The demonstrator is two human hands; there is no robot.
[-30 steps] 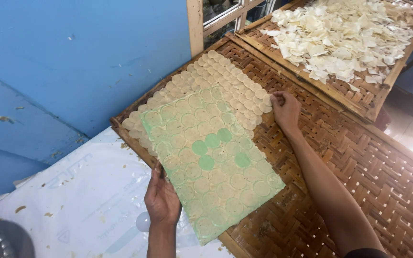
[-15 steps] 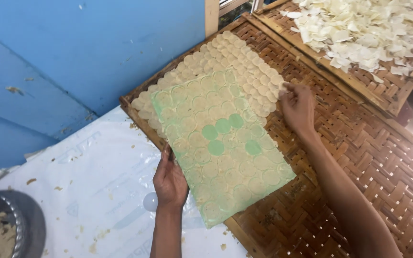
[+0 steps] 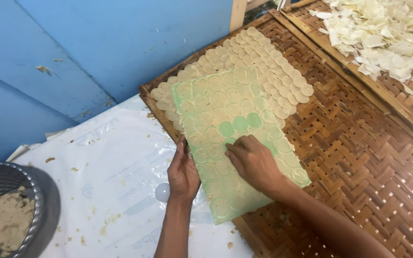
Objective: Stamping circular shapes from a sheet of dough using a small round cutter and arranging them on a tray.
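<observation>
A green sheet (image 3: 225, 114) covered with round pale dough discs lies on a woven bamboo tray (image 3: 350, 143), over rows of more pale discs (image 3: 268, 62). My left hand (image 3: 183, 172) grips the sheet's left edge at the tray's rim. My right hand (image 3: 253, 162) lies flat on the middle of the sheet, fingers together, near a few bare green circles (image 3: 240, 125).
A second woven tray (image 3: 407, 105) at the upper right holds a heap of dried white chips (image 3: 383, 28). A white plastic sheet (image 3: 96, 172) covers the surface at left. A dark bowl (image 3: 34, 210) with beige dough sits bottom left. A blue wall (image 3: 96, 43) stands behind.
My right hand has moved from the tray at the sheet's far right corner onto the middle of the sheet. The left hand keeps its hold on the left edge.
</observation>
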